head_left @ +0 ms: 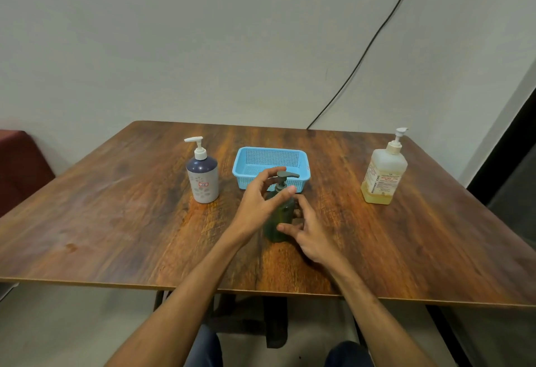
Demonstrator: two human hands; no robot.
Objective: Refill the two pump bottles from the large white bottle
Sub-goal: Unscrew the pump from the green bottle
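Note:
A dark green pump bottle point(279, 218) stands upright at the middle of the wooden table point(116, 221), just in front of a blue basket. My left hand point(258, 204) wraps around its neck under the pump head, thumb in front and fingers behind. My right hand point(307, 230) holds the lower body from the right, thumb and fingers on the bottle. A second pump bottle point(203, 181), navy and white with a flower pattern, stands apart at the left. The large white bottle point(383, 173), with a little yellowish liquid at its bottom and its pump on, stands at the far right.
The empty blue plastic basket point(271, 153) sits behind the green bottle. A black cable point(362, 56) runs down the wall to the table's back edge. A dark red seat point(20, 163) is at the left. My knees show under the near table edge.

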